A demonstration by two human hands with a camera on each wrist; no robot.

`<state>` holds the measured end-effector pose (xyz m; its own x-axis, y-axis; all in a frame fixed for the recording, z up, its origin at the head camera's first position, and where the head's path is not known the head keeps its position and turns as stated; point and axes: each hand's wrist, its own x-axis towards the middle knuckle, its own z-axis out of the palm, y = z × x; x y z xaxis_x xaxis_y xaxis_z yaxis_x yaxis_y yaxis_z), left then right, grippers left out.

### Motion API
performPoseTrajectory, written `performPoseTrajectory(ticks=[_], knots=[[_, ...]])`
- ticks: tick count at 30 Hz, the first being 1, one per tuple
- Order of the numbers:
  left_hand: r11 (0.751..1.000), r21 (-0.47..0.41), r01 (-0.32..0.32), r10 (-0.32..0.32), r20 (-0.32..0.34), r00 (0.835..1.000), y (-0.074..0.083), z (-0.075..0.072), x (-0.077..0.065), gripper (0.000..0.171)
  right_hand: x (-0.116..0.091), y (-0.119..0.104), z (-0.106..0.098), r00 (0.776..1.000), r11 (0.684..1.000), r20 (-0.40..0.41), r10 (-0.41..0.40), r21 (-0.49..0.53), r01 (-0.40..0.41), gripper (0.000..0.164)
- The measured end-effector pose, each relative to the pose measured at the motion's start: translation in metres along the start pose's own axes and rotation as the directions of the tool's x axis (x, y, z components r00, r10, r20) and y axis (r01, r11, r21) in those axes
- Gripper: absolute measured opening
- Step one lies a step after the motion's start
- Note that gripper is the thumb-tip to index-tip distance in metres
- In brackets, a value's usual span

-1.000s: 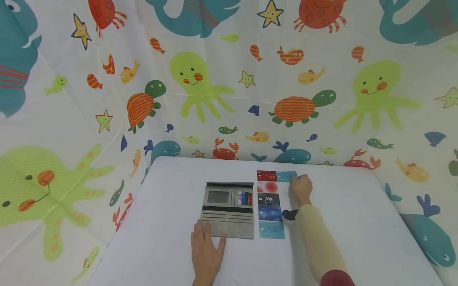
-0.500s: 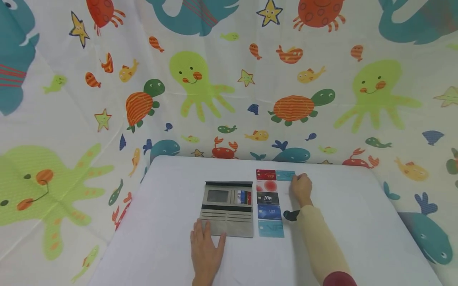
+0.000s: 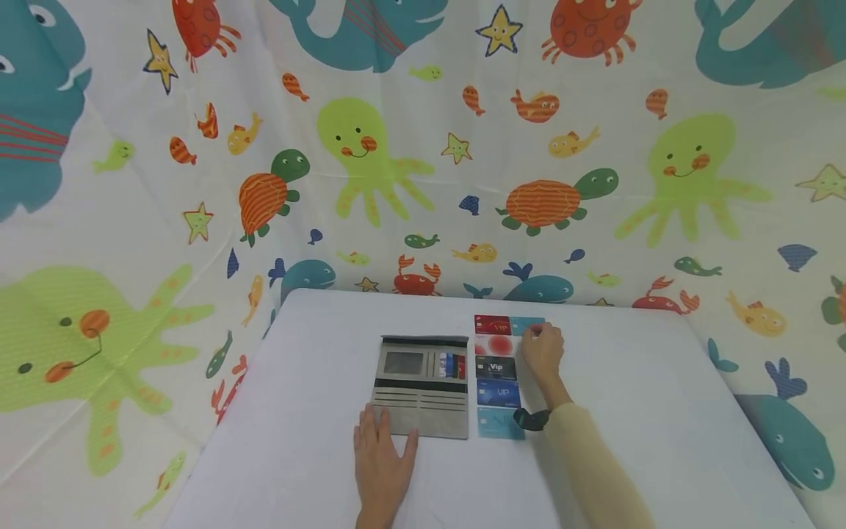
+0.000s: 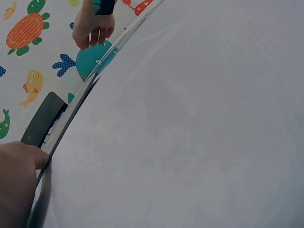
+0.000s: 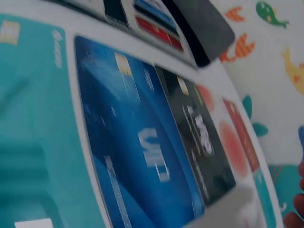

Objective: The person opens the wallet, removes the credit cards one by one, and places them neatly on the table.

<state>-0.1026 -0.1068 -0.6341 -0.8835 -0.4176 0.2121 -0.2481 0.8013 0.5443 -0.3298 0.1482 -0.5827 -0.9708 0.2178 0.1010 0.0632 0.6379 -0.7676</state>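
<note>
A grey wallet (image 3: 423, 422) lies unfolded on the white table, with cards showing in its upper right slots. My left hand (image 3: 385, 464) rests at its lower left corner, fingers straight and spread. To the wallet's right, cards stand in a column: a red VIP card (image 3: 492, 325), a white card with red circles (image 3: 494, 345), a black Vip card (image 5: 197, 137), a blue card (image 5: 142, 142) and a teal card (image 5: 38, 118). Another teal card (image 3: 525, 325) sits beside the red one. My right hand (image 3: 545, 356) hovers at that card's lower edge, fingers loosely bent, nothing visible in them.
The white table (image 3: 661, 411) stretches out on both sides of the wallet and cards. Behind it hangs a curtain (image 3: 456, 184) printed with sea animals. A dark wrist device (image 3: 531, 419) on my right arm overlaps the lower teal card's corner in the head view.
My right hand has moved left and back toward me, off the right end of the upper teal card, which stays in place. The left hand and the wallet have kept still.
</note>
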Motion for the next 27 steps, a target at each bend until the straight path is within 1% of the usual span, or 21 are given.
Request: performPoseTrajectory(ticks=[2,4,7,10,14,17,20,21,24,27], knots=[[1.0,0.002,0.006,-0.006,0.015,1.0,0.0,0.001,0.0,0.077,-0.007,-0.008,0.003,0.999,0.999,-0.007,-0.037,-0.016,0.037,0.035],[1.0,0.002,0.008,-0.008,0.015,1.0,0.0,0.001,-0.001,0.077,-0.015,-0.016,0.007,0.997,0.996,-0.01,-0.083,-0.022,0.083,0.033],[1.0,-0.001,0.006,-0.006,0.007,1.0,0.001,0.001,-0.001,0.077,-0.026,-0.03,0.011,0.99,0.99,0.01,-0.138,0.009,0.138,0.03],[1.0,-0.002,-0.004,0.004,-0.015,1.0,0.001,0.002,-0.001,0.077,-0.037,-0.041,0.017,0.983,0.984,0.048,-0.177,0.028,0.176,0.025],[1.0,0.003,-0.016,0.016,-0.047,0.999,0.001,0.002,-0.001,0.076,-0.049,-0.052,0.026,0.968,0.976,0.124,-0.217,0.028,0.215,0.02],[1.0,0.003,-0.026,0.026,-0.065,0.998,0.001,0.002,-0.001,0.075,-0.055,-0.058,0.033,0.942,0.962,0.195,-0.271,0.042,0.269,0.015],[1.0,0.003,-0.028,0.028,-0.066,0.997,0.001,0.002,-0.001,0.075,-0.061,-0.061,0.04,0.9,0.941,0.275,-0.337,0.06,0.334,0.014],[1.0,0.002,-0.026,0.026,-0.06,0.998,0.002,0.002,-0.001,0.075,-0.063,-0.061,0.042,0.885,0.933,0.3,-0.357,0.064,0.354,0.016],[1.0,0.01,-0.012,0.012,-0.033,0.999,0.001,0.002,-0.001,0.075,-0.069,-0.064,0.05,0.848,0.921,0.375,-0.375,0.052,0.385,0.025],[1.0,0.012,-0.002,0.002,-0.013,1.0,0.001,0.002,-0.001,0.076,-0.073,-0.066,0.056,0.819,0.914,0.437,-0.371,0.019,0.404,0.037]])
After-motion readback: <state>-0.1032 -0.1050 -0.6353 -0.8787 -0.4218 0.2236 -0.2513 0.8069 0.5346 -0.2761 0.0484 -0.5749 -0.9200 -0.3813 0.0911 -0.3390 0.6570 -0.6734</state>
